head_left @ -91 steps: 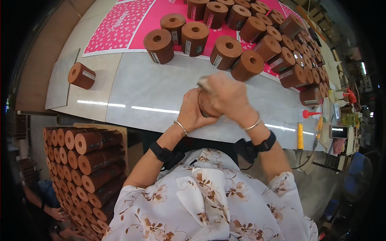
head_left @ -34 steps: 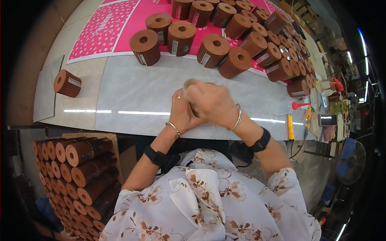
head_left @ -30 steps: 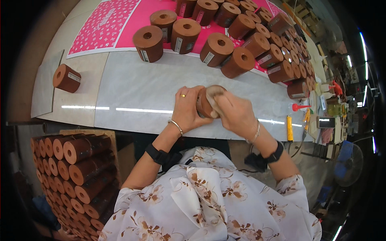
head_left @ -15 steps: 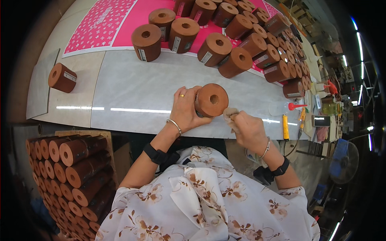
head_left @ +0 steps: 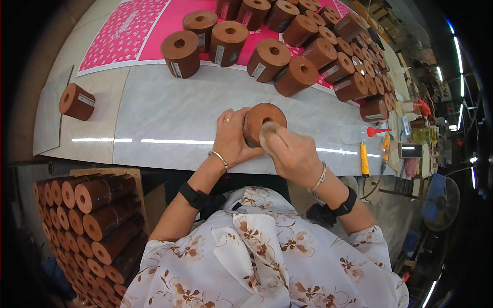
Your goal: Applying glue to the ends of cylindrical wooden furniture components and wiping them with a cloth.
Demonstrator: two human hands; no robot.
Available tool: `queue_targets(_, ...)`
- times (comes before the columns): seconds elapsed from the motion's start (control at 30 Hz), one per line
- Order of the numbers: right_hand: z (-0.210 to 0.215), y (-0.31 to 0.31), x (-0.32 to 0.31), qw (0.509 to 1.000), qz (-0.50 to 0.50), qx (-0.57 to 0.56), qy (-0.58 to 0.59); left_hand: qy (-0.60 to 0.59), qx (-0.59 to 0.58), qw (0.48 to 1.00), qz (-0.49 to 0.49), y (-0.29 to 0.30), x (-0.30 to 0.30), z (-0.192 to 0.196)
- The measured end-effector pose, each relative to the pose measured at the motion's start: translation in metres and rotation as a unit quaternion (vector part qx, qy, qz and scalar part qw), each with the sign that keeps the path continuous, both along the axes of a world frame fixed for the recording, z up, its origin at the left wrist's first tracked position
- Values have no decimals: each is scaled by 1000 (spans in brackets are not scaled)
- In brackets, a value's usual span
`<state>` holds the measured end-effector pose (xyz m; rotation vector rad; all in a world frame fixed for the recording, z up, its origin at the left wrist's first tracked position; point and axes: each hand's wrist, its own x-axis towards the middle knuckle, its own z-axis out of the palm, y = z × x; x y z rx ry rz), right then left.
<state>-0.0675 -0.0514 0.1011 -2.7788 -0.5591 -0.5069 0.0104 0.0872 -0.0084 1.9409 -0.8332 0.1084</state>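
A reddish-brown cylinder with a hole through its middle point(head_left: 261, 114) stands tilted above the grey tabletop. My left hand point(head_left: 233, 136) is wrapped round its left side, fingers behind and thumb along the lower front. In my right hand point(head_left: 294, 156) a crumpled beige cloth point(head_left: 269, 137) is pinched. The cloth lies against the cylinder's top face, at the near right of the hole, and covers part of that face. On the left of the table another such cylinder point(head_left: 77, 102) lies on its side.
Many similar cylinders point(head_left: 268, 59) stand on a pink patterned sheet point(head_left: 154, 38) at the back. A clear bottle with a red nozzle point(head_left: 363, 134) and a yellow tube point(head_left: 364, 160) lie at the right. Stacked cylinders point(head_left: 90, 197) fill the lower left. A fan point(head_left: 440, 203) stands at right.
My right hand with the cloth has moved left and up, from beside the cylinder onto its top face. The left hand and cylinder have shifted slightly left in the picture.
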Motion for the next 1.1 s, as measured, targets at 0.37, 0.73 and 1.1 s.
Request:
queue_targets(0.37, 3, -3, -6, 998, 38, -7, 49, 11, -3, 1000, -12, 0, -1, 3)
queue_targets(0.73, -5, -23, 8, 997, -69, -14, -13, 5, -1, 1000, -9, 2, 2, 6)
queue_targets(1.1, -7, -21, 44, 998, -39, -2, -56, 16, -5, 1000, -21, 2, 2, 5)
